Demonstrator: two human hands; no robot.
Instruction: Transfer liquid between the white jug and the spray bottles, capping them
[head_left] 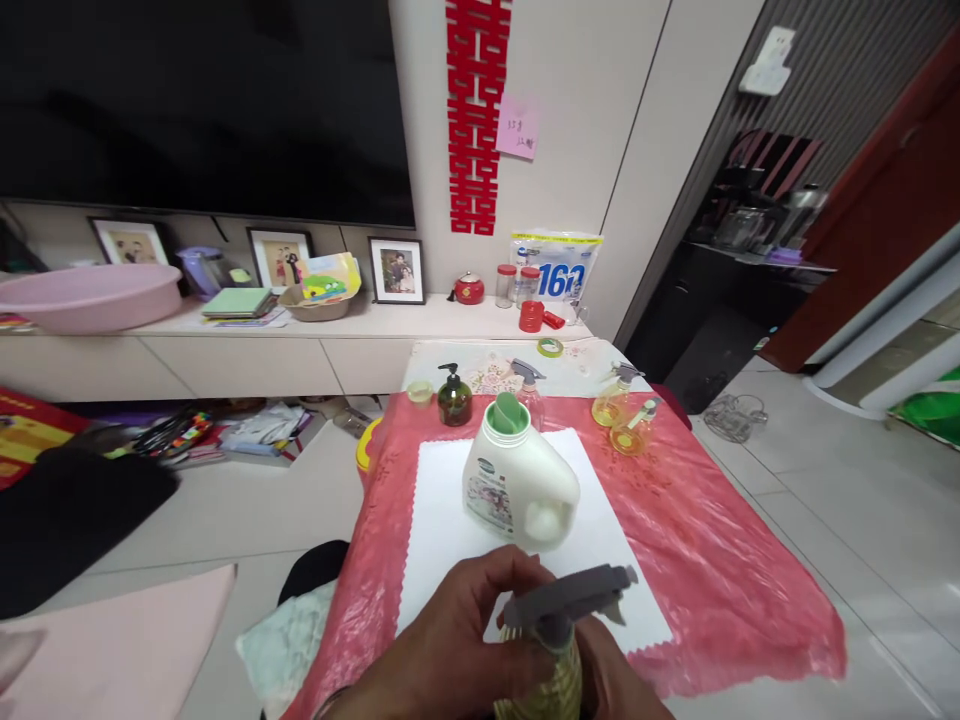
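Note:
My left hand (pixel 442 640) grips the grey trigger head of a spray bottle (pixel 559 620) with yellowish liquid, at the bottom centre. My right hand (pixel 619 680) holds the bottle's body from the right, mostly hidden below the frame. Just beyond stands a white detergent jug (pixel 517 480) with a green cap, on a white sheet (pixel 450 530) over a red tablecloth (pixel 712 560).
At the table's far end stand a dark pump bottle (pixel 454 396), a clear spray bottle (pixel 529 392), two yellow spray bottles (pixel 622 412) and a tape roll (pixel 550 347). A shelf (pixel 390 320) with photo frames, jars and a pink basin (pixel 90 295) lies behind. Clutter covers the floor at left.

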